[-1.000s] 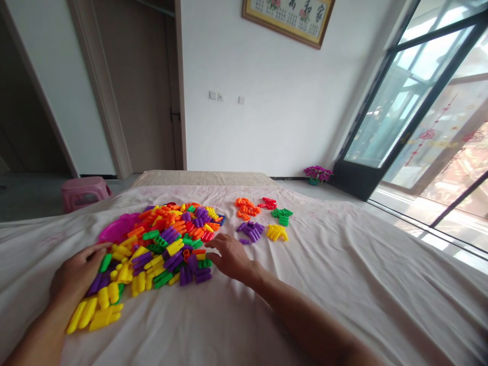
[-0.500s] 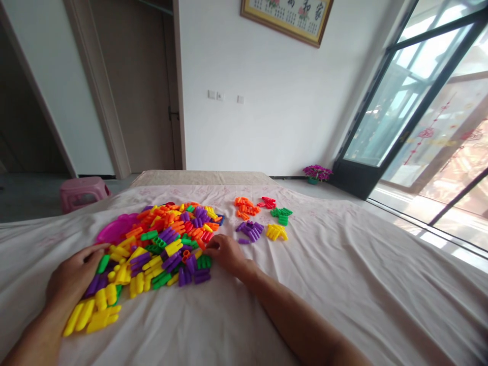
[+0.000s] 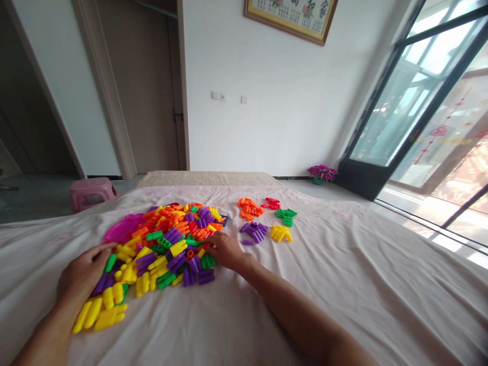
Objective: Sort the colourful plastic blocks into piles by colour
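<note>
A heap of plastic building pieces (image 3: 168, 249) in yellow, purple, green, orange and red lies on the cloth. My left hand (image 3: 84, 269) rests against the heap's left side, its index finger stretched over the edge and the thumb apart. A green piece (image 3: 111, 263) lies beside that thumb. At the heap's right side is my right hand (image 3: 227, 251), its fingers curled in against red and orange pieces. What its fingertips pinch, if anything, is hidden. Farther right are small colour groups: orange (image 3: 250, 209), red (image 3: 271, 203), green (image 3: 285, 217), purple (image 3: 255, 232) and yellow (image 3: 281, 233).
A pink-purple tray (image 3: 121, 230) shows behind the heap's left part. The pale cloth (image 3: 324, 284) is wrinkled over the table. On the floor stand a pink stool (image 3: 93, 193) at the left and a pot of magenta flowers (image 3: 322, 174) near the glass door (image 3: 385, 122).
The whole view has shifted slightly, so everything sits a little farther right. Both hands stay at the same sides of the heap; the right hand's fingers have moved only slightly.
</note>
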Available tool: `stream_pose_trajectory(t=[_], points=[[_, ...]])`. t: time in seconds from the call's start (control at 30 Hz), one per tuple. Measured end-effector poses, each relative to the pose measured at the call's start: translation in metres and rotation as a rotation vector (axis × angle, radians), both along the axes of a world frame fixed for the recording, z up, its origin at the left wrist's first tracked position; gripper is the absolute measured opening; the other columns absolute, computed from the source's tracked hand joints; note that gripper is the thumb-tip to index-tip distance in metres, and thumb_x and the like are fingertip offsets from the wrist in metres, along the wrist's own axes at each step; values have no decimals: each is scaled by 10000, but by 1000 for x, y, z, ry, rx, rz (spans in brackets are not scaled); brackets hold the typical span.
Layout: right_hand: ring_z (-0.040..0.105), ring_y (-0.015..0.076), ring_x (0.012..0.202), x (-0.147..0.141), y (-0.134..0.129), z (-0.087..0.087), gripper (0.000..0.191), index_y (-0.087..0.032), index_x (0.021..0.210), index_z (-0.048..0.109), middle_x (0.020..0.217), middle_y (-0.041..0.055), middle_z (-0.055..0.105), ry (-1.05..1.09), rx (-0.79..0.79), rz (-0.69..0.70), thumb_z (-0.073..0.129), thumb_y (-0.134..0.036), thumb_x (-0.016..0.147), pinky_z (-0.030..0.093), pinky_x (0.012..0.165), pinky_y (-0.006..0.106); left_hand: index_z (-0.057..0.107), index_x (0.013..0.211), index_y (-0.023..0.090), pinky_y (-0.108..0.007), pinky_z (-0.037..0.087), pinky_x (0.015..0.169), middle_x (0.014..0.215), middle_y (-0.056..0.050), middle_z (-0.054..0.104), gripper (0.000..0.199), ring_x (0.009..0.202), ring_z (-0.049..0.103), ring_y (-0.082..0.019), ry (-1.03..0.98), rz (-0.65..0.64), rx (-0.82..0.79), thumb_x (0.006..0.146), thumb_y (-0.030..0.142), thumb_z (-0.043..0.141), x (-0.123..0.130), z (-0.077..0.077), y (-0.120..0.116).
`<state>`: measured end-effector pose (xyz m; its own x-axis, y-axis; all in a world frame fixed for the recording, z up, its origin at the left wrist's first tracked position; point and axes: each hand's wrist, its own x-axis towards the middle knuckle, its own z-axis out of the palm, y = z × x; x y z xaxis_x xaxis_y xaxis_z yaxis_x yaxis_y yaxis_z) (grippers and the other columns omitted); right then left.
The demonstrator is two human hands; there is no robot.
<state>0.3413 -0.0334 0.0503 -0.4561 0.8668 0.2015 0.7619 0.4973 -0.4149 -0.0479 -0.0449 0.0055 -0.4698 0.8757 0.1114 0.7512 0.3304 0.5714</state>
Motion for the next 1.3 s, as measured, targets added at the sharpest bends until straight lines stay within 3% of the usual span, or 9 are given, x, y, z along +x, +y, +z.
stream_pose_trajectory(t=[0.17, 0.33, 0.6, 0.7, 0.8, 0.93, 1.0, 1.13, 1.3], points=[[603, 144, 848, 0, 16, 2, 219, -219, 948, 698, 973, 14, 678, -39, -42, 1, 756, -362, 794, 385, 664, 220, 698, 1178, 230, -407, 489, 729, 1076, -120, 719, 576, 907, 657, -341, 28, -9, 11, 892, 591, 353, -2, -1, 0], [600, 112, 735, 29, 39, 13, 114, -194, 894, 698, 837, -11, 697, 140, -49, -24, 729, -251, 801, 366, 622, 199, 690, 1182, 240, -424, 498, 728, 1079, -134, 711, 625, 891, 663, -350, 33, -14, -16, 892, 629, 297, -5, -4, 2], [636, 175, 844, 110, 87, 36, 184, -193, 980, 720, 942, 61, 730, 58, 138, -657, 598, -263, 861, 389, 678, 242, 680, 1213, 251, -415, 495, 756, 1121, -121, 713, 637, 923, 661, -345, 27, 3, -29, 882, 645, 304, -3, -3, 2], [646, 199, 917, 120, 92, 39, 244, -202, 1064, 708, 1016, 84, 728, 45, 141, -775, 557, -289, 893, 405, 700, 257, 688, 1206, 259, -395, 496, 749, 1136, -112, 715, 635, 925, 662, -336, -1, 17, -51, 869, 653, 322, -1, 2, 2], [650, 187, 944, 106, 91, 37, 257, -229, 1085, 712, 1047, 59, 729, 69, 154, -678, 527, -279, 914, 422, 733, 249, 699, 1185, 267, -380, 496, 741, 1129, -103, 720, 626, 917, 664, -326, -5, 22, -44, 862, 657, 330, 1, 5, 1], [653, 149, 916, 63, 84, 28, 231, -242, 1035, 739, 1018, 15, 738, 66, 99, -263, 564, -226, 886, 431, 765, 213, 703, 1179, 261, -353, 492, 718, 1125, -95, 728, 585, 912, 670, -311, 4, 27, -38, 860, 623, 371, -1, 3, 1], [649, 153, 918, 42, 79, 24, 220, -244, 1029, 747, 1027, 21, 731, 17, 79, -141, 585, -243, 881, 432, 760, 213, 710, 1169, 249, -357, 491, 714, 1121, -99, 731, 559, 920, 670, -318, 4, 18, -20, 861, 594, 396, -2, 0, 2], [613, 193, 1015, 20, 74, 16, 242, -261, 1081, 742, 1083, 58, 697, -132, 100, -115, 593, -323, 902, 428, 773, 246, 718, 1145, 237, -371, 491, 733, 1104, -99, 734, 523, 950, 670, -327, 5, -3, 32, 875, 557, 404, -4, -5, 3], [602, 192, 1014, 19, 75, 5, 223, -262, 1045, 747, 1042, 53, 696, -186, 115, -153, 562, -300, 926, 418, 785, 250, 698, 1170, 240, -382, 493, 750, 1111, -96, 723, 561, 951, 665, -324, 17, 25, -22, 901, 575, 338, -2, -4, 3]])
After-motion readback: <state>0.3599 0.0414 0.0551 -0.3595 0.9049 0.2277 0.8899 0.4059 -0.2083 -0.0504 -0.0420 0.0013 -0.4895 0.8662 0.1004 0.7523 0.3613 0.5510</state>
